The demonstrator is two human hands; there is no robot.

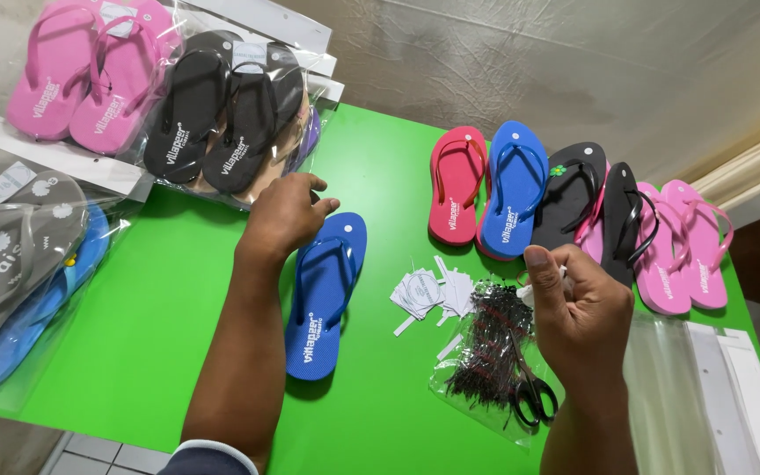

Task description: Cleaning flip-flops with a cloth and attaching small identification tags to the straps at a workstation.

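Observation:
My left hand (285, 214) rests with curled fingers on the toe end of a blue flip-flop (325, 299) lying on the green table (160, 325). My right hand (578, 310) is raised above a clear bag of black tag fasteners (490, 347), pinching a small white tag between thumb and fingers. Black-handled scissors (531, 394) lie on that bag. A small pile of white paper tags (433, 292) sits between my hands.
A red (456, 185), blue (514, 186), black (573, 192) and pink flip-flops (692, 246) lie in a row at the back right. Bagged pink (90, 66), black (222, 114) and grey sandals (10, 246) are stacked left. Empty clear bags (714, 387) lie at the right edge.

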